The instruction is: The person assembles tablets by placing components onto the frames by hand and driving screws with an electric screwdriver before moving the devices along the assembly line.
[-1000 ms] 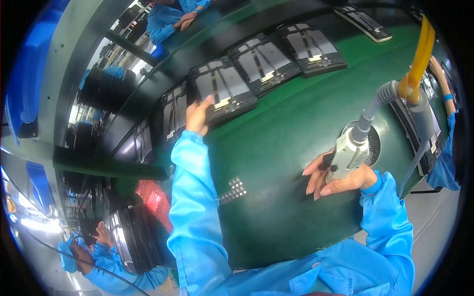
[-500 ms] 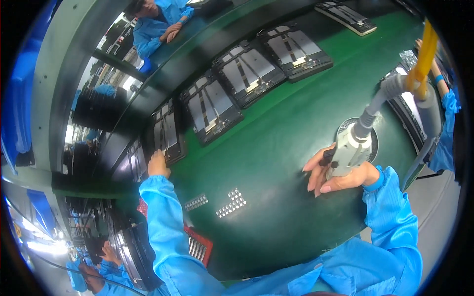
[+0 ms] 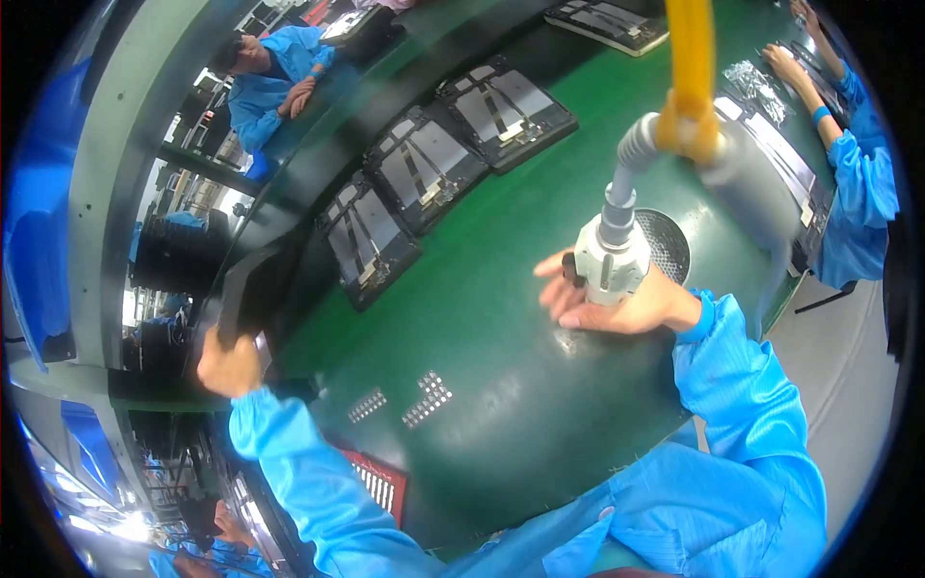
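the left hand (image 3: pixel 229 363) is closed round the near end of a dark flat panel (image 3: pixel 249 294), which is tilted up at the left side of the green worktop (image 3: pixel 520 424). the panel's long axis runs from the hand toward the far side, leaning a little right; blur hides which way its face is turned. the left hand is clearly the nearer one. the right hand (image 3: pixel 631 301) lies well apart to the right, wrapped loosely round one pale tool (image 3: pixel 614 258), its fingertips partly spread on the left side of it. the tool hangs from a grey hose (image 3: pixel 621 193) under a yellow strap (image 3: pixel 690 67), just left of one round perforated dish (image 3: pixel 672 246), which it partly covers.

counted: one panel in hand; three framed panels (image 3: pixel 424 169) in a slanting row to its right, long axes running from far left to near right; one pale-rimmed panel (image 3: pixel 609 24) farther off, alone. at the right at least one more panel (image 3: pixel 771 159) lies beside a co-worker's hands (image 3: pixel 790 69). nearer, between the two arms, are two clusters of small silver parts (image 3: pixel 427 399), too tiny to count surely, and one red tray (image 3: pixel 400 479), partly behind the left sleeve (image 3: pixel 299 477), with silver strips in it.
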Demonstrator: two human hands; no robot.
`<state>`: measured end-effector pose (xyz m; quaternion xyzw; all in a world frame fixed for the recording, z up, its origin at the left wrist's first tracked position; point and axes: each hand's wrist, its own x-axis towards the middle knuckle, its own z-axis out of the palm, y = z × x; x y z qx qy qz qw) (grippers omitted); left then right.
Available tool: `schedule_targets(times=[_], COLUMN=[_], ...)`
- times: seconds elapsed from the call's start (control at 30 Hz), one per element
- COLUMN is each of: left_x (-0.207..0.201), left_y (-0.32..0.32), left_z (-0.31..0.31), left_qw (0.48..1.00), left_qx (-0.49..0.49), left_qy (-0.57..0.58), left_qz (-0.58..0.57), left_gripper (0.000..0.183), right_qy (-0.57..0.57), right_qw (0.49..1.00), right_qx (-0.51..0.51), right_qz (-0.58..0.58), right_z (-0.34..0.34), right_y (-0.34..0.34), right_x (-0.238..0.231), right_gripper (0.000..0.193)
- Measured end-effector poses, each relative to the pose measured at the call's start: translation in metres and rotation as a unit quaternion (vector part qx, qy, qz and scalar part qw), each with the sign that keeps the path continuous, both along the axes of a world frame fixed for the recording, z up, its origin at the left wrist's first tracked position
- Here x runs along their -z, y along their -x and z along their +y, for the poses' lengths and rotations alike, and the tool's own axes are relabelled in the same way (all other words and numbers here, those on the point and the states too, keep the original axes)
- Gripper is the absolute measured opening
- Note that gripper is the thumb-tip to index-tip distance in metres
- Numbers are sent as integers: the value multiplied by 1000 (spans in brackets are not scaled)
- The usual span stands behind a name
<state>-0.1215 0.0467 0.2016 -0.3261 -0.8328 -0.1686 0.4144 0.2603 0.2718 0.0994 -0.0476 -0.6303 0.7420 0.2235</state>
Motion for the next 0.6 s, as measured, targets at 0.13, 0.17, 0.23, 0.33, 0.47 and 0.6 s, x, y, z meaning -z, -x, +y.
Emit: schedule_targets(times=[0.13, 0.17, 0.23, 0.33, 0.47, 0.6], left_x=[-9, -4, 7, 38, 80, 112], left_y=[-90, -111, -155, -205, -270, -313], left_z=[-7, -5, 1, 11, 7, 15], left_qw=[981, 972, 950, 918, 895, 805], left_qx=[180, 215, 312, 390, 382, 473], left_qy=[-56, -60, -4, 67, 205, 242], left_qz=[51, 66, 13, -20, -106, -266], left_gripper=[29, 28, 30, 31, 44, 63], right_qy=[-51, 1, -8, -31, -24, -46], right_qw=[987, 983, 976, 961, 954, 952], right_qx=[132, 157, 196, 259, 280, 291], right_qz=[77, 96, 96, 94, 106, 87], right_z=[10, 13, 28, 52, 63, 68], right_y=[-8, -11, -24, -42, -45, -43], right_x=[-19, -28, -32, -19, -2, 2], right_gripper=[51, 50, 47, 37, 34, 34])
